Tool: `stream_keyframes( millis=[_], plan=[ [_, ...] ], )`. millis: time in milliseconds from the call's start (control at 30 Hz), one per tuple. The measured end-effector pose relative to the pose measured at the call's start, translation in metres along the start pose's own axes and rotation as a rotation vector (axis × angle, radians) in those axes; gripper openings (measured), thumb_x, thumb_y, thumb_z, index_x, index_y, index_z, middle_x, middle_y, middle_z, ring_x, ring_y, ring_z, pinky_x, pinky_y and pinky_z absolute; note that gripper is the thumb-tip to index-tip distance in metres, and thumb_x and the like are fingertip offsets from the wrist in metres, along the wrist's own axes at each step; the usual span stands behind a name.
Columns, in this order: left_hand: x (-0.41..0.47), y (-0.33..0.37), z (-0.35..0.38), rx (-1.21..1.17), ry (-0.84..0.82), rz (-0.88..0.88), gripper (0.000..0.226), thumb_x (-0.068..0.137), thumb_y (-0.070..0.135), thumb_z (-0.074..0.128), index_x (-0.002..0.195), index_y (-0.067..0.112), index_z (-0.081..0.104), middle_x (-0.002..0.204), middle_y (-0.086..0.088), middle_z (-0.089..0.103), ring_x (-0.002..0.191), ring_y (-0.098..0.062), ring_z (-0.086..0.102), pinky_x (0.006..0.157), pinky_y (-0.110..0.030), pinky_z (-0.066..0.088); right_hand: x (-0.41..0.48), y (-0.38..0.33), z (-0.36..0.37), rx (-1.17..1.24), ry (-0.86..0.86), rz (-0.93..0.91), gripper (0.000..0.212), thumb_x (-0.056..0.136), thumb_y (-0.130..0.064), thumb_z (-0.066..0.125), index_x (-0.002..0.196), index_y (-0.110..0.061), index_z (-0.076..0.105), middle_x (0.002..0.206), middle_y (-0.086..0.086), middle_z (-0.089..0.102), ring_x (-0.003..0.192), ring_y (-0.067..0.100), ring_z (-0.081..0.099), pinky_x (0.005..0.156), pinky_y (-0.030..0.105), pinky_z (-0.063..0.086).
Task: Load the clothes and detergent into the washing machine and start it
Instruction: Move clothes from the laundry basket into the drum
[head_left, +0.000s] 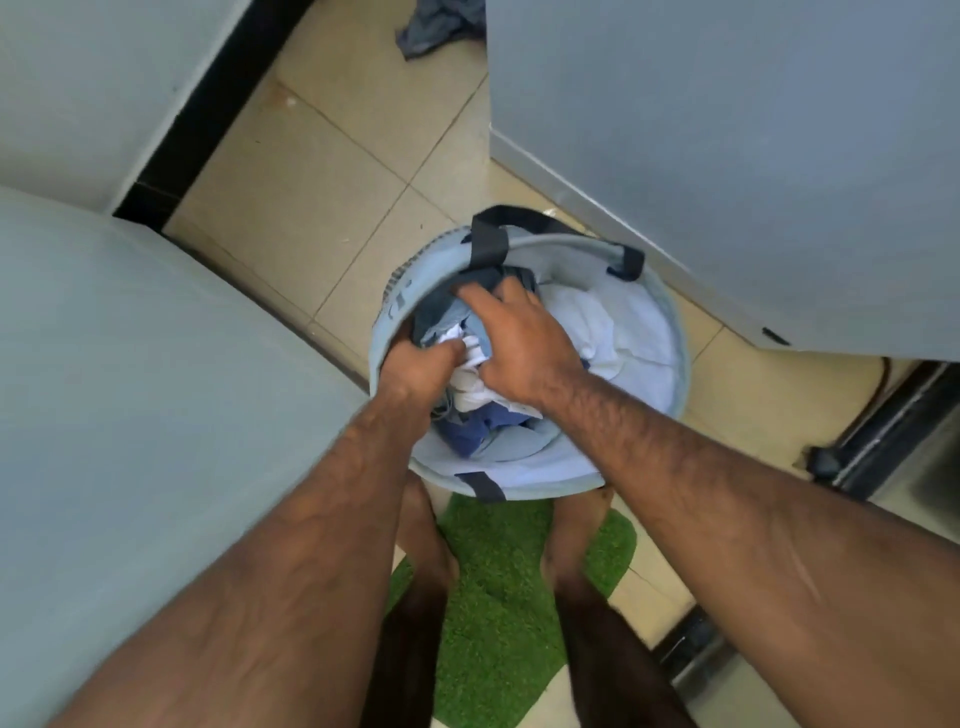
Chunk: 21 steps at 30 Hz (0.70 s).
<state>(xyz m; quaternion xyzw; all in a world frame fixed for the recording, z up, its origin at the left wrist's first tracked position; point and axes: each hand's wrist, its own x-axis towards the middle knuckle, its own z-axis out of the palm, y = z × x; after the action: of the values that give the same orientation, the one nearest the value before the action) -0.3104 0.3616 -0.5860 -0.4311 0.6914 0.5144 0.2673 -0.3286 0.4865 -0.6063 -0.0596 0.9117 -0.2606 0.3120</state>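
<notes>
A round light-blue laundry basket (670, 395) with dark strap handles stands on the tiled floor in front of my feet. Inside it lies a bundle of clothes (483, 431) in blue, dark blue and white. My left hand (415, 369) reaches into the basket's left side and grips the white and blue cloth. My right hand (519, 343) lies over the top of the bundle, fingers curled into the dark fabric. A pale appliance surface (156, 389), which may be the washing machine, fills the left side of the view; no detergent is visible.
A large grey appliance side (753, 145) rises at the upper right, close behind the basket. A dark grey cloth (441, 26) lies on the floor at the top. A green mat (498, 597) is under my feet. Dark metal fittings (883, 441) stand at right.
</notes>
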Motion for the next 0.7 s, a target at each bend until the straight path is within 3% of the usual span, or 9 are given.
stream_keyframes(
  millis=[133,233,433,600,700],
  plan=[
    [-0.022,0.009,0.009,0.015,-0.004,0.057,0.055,0.092,0.004,0.068,0.144,0.014,0.052,0.128,-0.006,0.066,0.11,-0.023,0.064,0.1,-0.034,0.052,-0.016,0.001,-0.021,0.033,0.007,0.002,0.079,0.081,-0.003,0.074,0.15,-0.03,0.046,0.128,0.007,0.051,0.117,0.029,0.055,0.094,0.043,0.054],
    [-0.034,0.016,0.01,0.021,-0.026,0.014,0.049,0.09,0.006,0.067,0.136,0.016,0.056,0.111,-0.003,0.07,0.101,-0.022,0.068,0.094,-0.036,0.057,-0.027,0.002,-0.03,0.061,0.045,-0.009,0.074,0.081,-0.003,0.073,0.146,-0.031,0.051,0.124,0.005,0.054,0.115,0.027,0.056,0.091,0.041,0.054],
    [-0.061,0.03,-0.011,0.041,-0.049,0.033,0.046,0.079,0.016,0.066,0.125,0.018,0.062,0.11,-0.006,0.074,0.096,-0.025,0.072,0.085,-0.04,0.061,-0.058,-0.01,-0.061,0.148,0.098,0.009,0.068,0.08,-0.004,0.07,0.14,-0.034,0.061,0.122,-0.002,0.058,0.118,0.022,0.055,0.09,0.038,0.053],
    [-0.088,0.031,-0.04,-0.04,-0.026,0.055,0.035,0.08,-0.01,0.069,0.111,0.005,0.067,0.089,-0.009,0.073,0.073,-0.022,0.071,0.06,-0.029,0.056,-0.09,-0.04,-0.082,0.213,0.143,-0.024,0.059,0.072,-0.024,0.083,0.126,-0.043,0.067,0.108,-0.011,0.06,0.106,0.014,0.057,0.097,0.046,0.044],
    [-0.112,0.038,-0.046,-0.09,-0.021,0.065,0.036,0.08,-0.018,0.062,0.11,0.001,0.07,0.083,-0.009,0.073,0.06,-0.016,0.07,0.051,-0.024,0.054,-0.111,-0.052,-0.098,0.172,0.172,-0.051,0.061,0.07,-0.035,0.087,0.125,-0.047,0.065,0.107,-0.016,0.055,0.108,0.01,0.054,0.102,0.04,0.033]
  ],
)
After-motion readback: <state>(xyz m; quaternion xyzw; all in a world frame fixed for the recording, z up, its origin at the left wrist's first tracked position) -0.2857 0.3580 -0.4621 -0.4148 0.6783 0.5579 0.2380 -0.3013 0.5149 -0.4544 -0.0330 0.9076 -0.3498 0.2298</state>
